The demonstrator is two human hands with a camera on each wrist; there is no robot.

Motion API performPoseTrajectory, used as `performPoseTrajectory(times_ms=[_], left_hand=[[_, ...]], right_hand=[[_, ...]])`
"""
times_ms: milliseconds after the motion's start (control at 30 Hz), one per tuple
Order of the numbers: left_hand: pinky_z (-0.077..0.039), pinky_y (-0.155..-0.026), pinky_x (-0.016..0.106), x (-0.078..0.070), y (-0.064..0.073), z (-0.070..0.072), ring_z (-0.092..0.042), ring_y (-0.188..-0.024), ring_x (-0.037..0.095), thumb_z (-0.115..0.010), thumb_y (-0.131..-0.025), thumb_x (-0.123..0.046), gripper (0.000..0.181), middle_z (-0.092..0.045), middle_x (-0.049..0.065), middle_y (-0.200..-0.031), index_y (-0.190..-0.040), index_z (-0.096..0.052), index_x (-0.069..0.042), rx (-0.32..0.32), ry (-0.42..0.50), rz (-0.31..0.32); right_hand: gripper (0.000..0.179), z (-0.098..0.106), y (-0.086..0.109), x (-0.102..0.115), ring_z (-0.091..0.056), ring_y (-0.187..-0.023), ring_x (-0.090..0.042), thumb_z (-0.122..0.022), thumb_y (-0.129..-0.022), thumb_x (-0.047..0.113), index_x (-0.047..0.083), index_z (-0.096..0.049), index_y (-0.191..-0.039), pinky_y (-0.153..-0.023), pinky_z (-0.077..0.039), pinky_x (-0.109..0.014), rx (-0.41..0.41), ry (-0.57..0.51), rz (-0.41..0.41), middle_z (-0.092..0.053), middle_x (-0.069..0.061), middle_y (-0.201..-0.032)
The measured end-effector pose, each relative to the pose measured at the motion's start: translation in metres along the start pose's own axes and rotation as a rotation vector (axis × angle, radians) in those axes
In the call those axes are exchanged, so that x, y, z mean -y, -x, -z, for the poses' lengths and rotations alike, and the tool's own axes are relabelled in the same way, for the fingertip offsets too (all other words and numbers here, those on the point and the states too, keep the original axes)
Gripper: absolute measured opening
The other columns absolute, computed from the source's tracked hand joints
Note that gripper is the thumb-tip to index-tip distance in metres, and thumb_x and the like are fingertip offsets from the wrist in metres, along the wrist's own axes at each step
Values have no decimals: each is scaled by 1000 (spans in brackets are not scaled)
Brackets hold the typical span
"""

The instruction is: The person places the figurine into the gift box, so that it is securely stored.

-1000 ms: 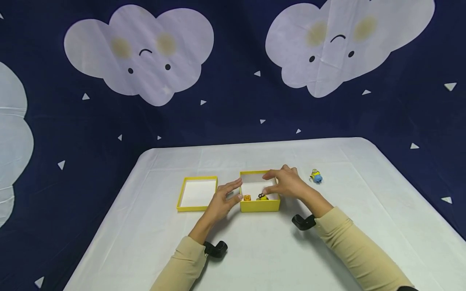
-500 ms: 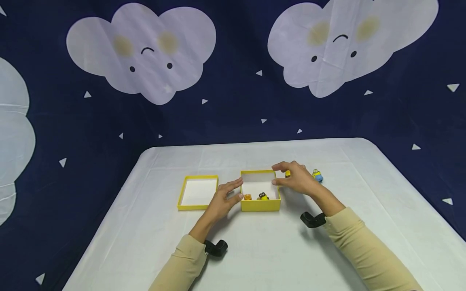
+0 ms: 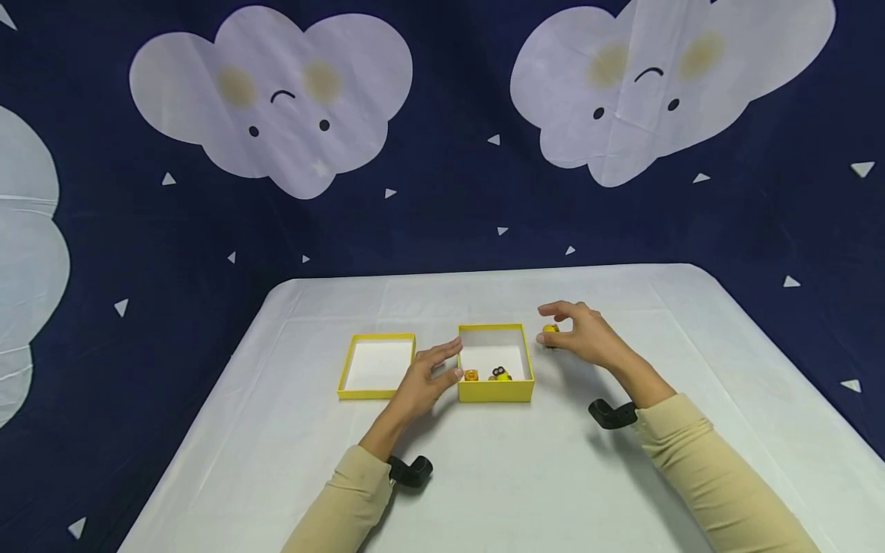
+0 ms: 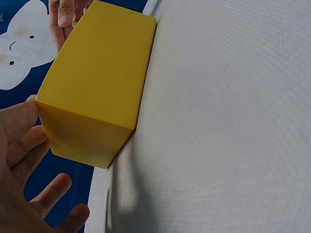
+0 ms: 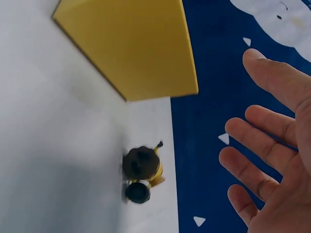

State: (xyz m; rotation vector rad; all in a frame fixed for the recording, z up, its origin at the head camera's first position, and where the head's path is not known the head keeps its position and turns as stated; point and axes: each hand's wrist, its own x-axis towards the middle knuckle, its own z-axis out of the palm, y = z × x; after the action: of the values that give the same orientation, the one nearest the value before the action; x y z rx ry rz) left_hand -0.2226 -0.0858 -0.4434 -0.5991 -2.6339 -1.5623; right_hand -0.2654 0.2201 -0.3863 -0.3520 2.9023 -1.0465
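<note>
An uncovered yellow box (image 3: 495, 392) with a white inside stands mid-table. Within it, near the front wall, lie a small yellow toy figure with goggle eyes (image 3: 501, 375) and a small orange piece (image 3: 471, 375). My left hand (image 3: 420, 385) touches the box's left side, thumb and fingertips at its edge in the left wrist view. To the box's right, my right hand (image 3: 588, 338) hovers with fingers spread around a small yellow toy (image 3: 550, 329) in the head view. The right wrist view shows a dark-and-yellow toy (image 5: 141, 165) on the table, apart from the fingers.
A shallow yellow-rimmed lid (image 3: 376, 396) lies left of the box, its white inside facing up. The white-covered table (image 3: 512, 476) ends at a dark blue cloth backdrop (image 3: 442, 238) with clouds. Black wrist cameras (image 3: 412, 471) jut from both wrists.
My right hand has drawn from over the box out to its right. A yellow toy now shows near its fingers, and the blue-and-yellow figure is hidden behind that hand. My left hand stays put.
</note>
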Motion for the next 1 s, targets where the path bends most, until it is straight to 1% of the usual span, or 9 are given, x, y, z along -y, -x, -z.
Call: performPoseTrajectory(times_ms=[300, 533, 667, 833, 1000], left_hand=[[-30, -111, 51, -1, 1, 0, -37, -132, 24, -62, -91, -22, 49, -45, -8, -146, -136, -51, -12, 2, 6, 17], [-30, -111, 51, -2, 1, 0, -37, -133, 24, -62, -91, -23, 48, -44, -8, -147, -137, -51, -14, 2, 1, 19], [-30, -111, 51, -2, 1, 0, -37, -132, 25, -62, -91, -22, 48, -45, -6, -147, -137, -51, -13, 3, 2, 16], [-30, -111, 52, -2, 1, 0, -38, -132, 26, -62, -91, -19, 48, -45, -5, -147, -136, -51, -11, 0, 5, 12], [-31, -110, 52, -2, 0, -1, -38, -132, 26, -62, -91, -18, 47, -45, -4, -147, -136, -51, -10, -8, 16, 19]], right_hand=[[65, -2, -4, -18, -46, -120, -39, -70, -80, 47, 15, -51, -134, -90, -42, -51, 3, 15, -17, -52, -23, -129], [68, -5, -9, -31, -44, -122, -38, -70, -81, 46, 11, -49, -135, -93, -40, -55, 13, 1, -22, -50, -24, -132], [68, -8, -14, -38, -43, -121, -39, -71, -81, 43, 8, -49, -135, -95, -38, -56, 7, -1, -19, -50, -26, -130], [67, -12, -18, -45, -45, -119, -40, -71, -81, 40, 5, -49, -134, -95, -38, -57, -11, 24, -6, -53, -27, -127], [67, -14, -22, -48, -43, -122, -41, -70, -83, 38, 3, -47, -136, -99, -37, -57, 10, 34, -29, -51, -28, -131]])
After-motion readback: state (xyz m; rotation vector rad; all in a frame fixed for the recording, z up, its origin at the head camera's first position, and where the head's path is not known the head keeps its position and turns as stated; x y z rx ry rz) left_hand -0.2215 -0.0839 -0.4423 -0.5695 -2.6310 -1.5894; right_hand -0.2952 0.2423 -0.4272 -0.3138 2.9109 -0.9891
